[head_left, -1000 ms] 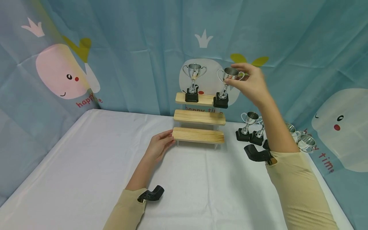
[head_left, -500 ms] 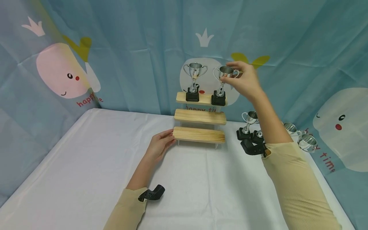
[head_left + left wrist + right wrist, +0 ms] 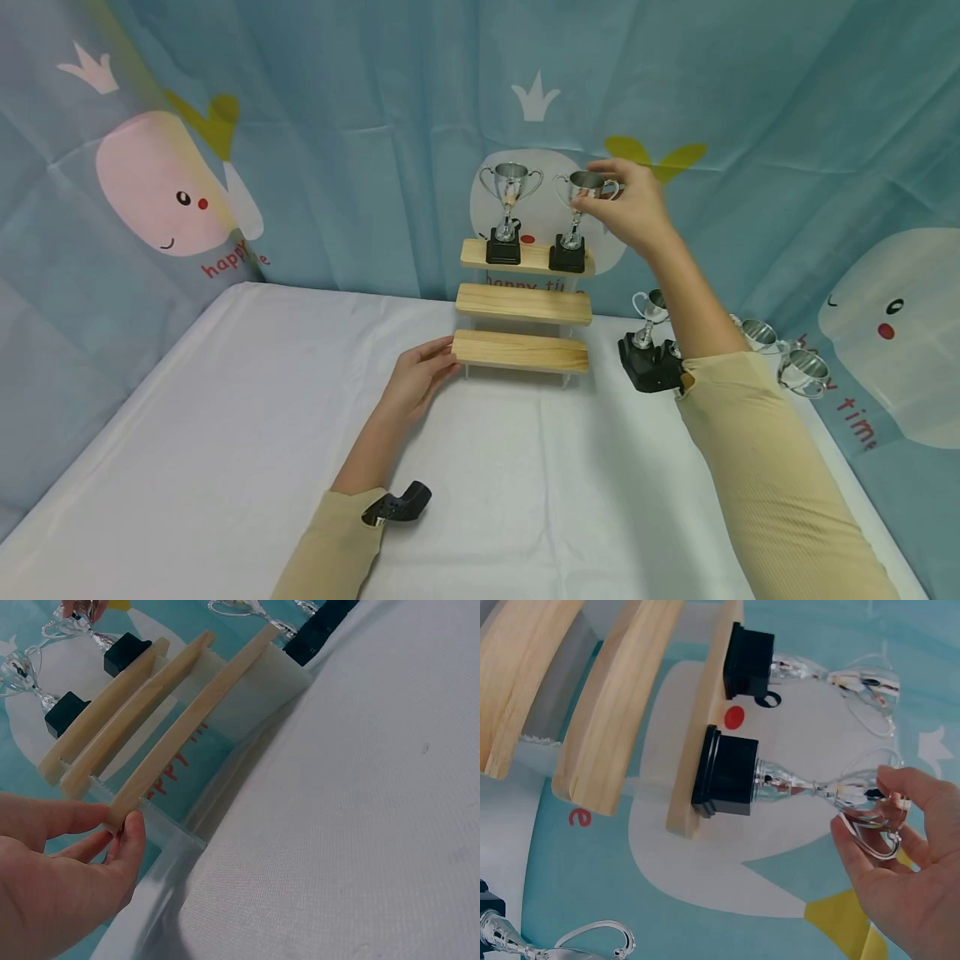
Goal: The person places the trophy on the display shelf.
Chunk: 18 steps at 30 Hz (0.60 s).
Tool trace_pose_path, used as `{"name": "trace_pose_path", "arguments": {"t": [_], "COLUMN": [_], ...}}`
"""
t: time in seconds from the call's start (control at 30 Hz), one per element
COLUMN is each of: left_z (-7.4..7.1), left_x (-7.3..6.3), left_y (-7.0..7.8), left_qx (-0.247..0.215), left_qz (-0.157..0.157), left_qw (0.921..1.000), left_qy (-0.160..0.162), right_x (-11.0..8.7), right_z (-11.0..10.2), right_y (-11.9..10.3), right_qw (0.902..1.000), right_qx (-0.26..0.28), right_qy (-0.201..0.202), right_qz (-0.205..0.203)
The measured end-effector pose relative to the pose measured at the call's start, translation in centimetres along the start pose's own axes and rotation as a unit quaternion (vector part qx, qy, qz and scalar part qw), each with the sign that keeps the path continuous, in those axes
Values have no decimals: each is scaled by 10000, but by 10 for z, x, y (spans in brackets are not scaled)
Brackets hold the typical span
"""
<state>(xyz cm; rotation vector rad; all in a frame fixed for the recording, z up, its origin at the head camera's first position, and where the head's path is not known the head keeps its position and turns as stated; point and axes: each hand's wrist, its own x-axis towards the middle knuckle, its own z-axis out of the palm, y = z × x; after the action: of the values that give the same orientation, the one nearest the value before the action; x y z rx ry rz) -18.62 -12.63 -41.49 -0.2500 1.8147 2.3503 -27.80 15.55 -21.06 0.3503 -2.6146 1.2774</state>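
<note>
Steadying the shiny silver two-handled trophy (image 3: 776, 782) upright before letting go seems wise; the right hand (image 3: 628, 202) pinches its cup, the black base resting near the right edge of the pale wooden top shelf (image 3: 535, 257); the left hand (image 3: 418, 379), pinching the wooden bottom shelf (image 3: 521, 352) at its left edge, should brace it.

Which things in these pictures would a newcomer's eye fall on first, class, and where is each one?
Probably the silver-and-black trophy toward the right end of the top shelf, its cup held by the right hand, with a second trophy standing beside it. Lower down, the left hand grips the left end of the bottom shelf of the stepped stand. Behind them, a blue curtain carries large cartoon faces.
</note>
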Motion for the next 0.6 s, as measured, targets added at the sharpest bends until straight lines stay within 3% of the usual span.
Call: {"name": "trace_pose_path", "arguments": {"t": [0.6], "left_z": [1], "left_x": [-1], "left_y": [1], "left_qx": [-37], "left_qz": [-14], "left_qw": [10000], "left_qy": [36], "right_x": [11], "right_z": [5], "right_y": [0], "right_qw": [9998], "right_qx": [-108], "right_qy": [-26], "right_qz": [134]}}
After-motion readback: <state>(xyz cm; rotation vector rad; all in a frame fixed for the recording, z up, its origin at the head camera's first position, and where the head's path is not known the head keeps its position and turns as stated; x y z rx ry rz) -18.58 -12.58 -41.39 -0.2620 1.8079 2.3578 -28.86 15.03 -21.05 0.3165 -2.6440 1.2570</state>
